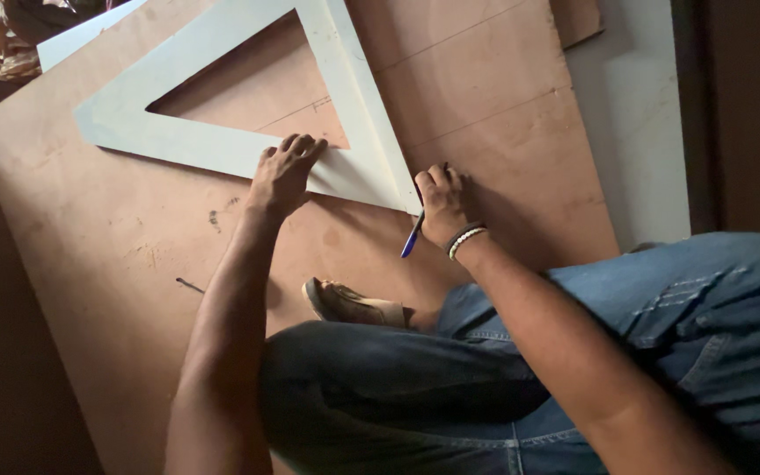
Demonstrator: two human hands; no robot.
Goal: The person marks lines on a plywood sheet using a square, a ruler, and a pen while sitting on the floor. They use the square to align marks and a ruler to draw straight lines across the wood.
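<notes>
A pale triangular frame template (222,149) lies flat on a large brown plywood sheet (107,237). My left hand (283,174) presses down on the template's near edge, fingers spread on it. My right hand (441,205) holds a blue pen (412,236) at the template's near right corner, the pen's tip against the board beside the edge. Bead bracelets circle my right wrist.
My legs in blue jeans (661,334) and one sandalled foot (349,303) rest on the plywood's near side. A white panel (635,114) lies under the sheet at the right. Pencil lines cross the plywood. Crumpled material sits at the top left corner.
</notes>
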